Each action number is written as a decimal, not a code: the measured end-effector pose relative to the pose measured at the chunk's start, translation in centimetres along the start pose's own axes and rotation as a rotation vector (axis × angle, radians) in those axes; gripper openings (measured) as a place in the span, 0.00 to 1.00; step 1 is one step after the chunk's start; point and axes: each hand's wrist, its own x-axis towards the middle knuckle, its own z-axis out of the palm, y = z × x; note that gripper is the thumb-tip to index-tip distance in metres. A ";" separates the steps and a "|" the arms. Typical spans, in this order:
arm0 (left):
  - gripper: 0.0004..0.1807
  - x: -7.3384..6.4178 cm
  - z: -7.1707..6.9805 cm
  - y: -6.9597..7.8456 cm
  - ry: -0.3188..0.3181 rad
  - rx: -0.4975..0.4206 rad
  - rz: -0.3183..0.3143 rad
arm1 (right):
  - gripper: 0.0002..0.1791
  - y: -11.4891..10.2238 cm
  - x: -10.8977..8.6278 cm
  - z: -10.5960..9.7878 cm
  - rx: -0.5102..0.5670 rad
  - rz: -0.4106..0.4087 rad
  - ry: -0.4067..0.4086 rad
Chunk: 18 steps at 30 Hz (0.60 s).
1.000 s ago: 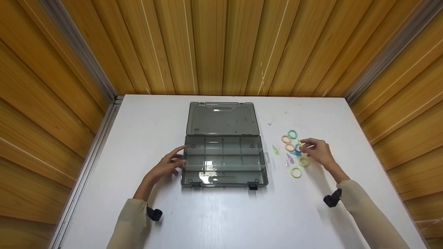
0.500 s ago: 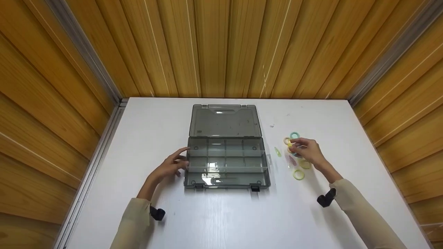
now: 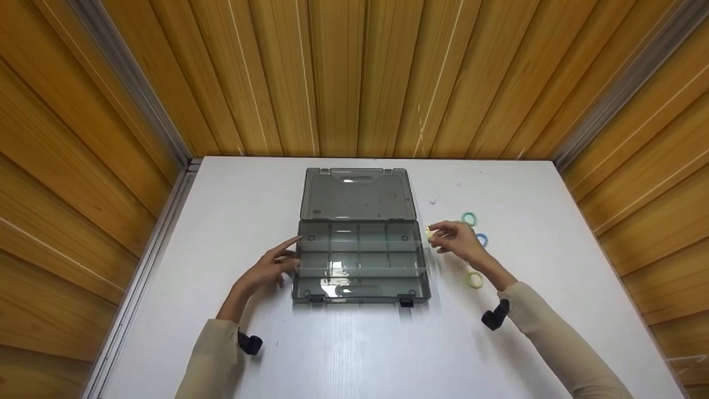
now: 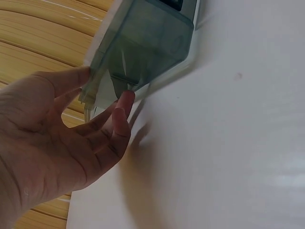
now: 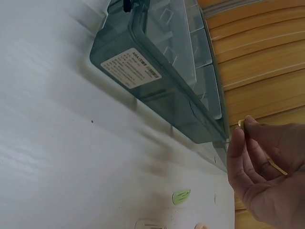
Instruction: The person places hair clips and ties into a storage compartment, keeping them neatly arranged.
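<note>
A grey see-through divided box (image 3: pixel 363 288) stands on the white table with its lid (image 3: pixel 358 194) folded back. My left hand (image 3: pixel 266 271) rests at its left side, fingers spread and fingertips on the wall; in the left wrist view the fingertips (image 4: pixel 125 100) meet the box corner. Beside the box's right wall, my right hand (image 3: pixel 457 241) pinches a small yellow hair clip (image 5: pixel 241 124) between thumb and finger. Under and around that hand lie a teal hair tie (image 3: pixel 469 219), a blue hair tie (image 3: pixel 482 240), a lime hair tie (image 3: pixel 474 280) and a green hair clip (image 5: pixel 181 196).
Thin dividers (image 3: pixel 382 271) cross the box in rows. A black latch (image 3: pixel 406 302) juts from its front edge. Wood-patterned panels (image 3: pixel 354 77) rise behind the table. A pale clip (image 5: pixel 150 224) lies low in the right wrist view.
My right hand has moved left from the hair ties to the box's right side, carrying the yellow hair clip. My left hand has stayed against the box.
</note>
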 end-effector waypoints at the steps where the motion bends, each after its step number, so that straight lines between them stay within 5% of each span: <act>1: 0.37 -0.1 0.0 0.0 0.000 0.003 0.004 | 0.20 -0.1 0.2 0.4 -0.003 -0.005 -0.006; 18: 0.37 0.1 0.0 0.4 0.040 0.057 -0.021 | 0.18 -2.9 2.7 6.4 -0.035 -0.019 -0.114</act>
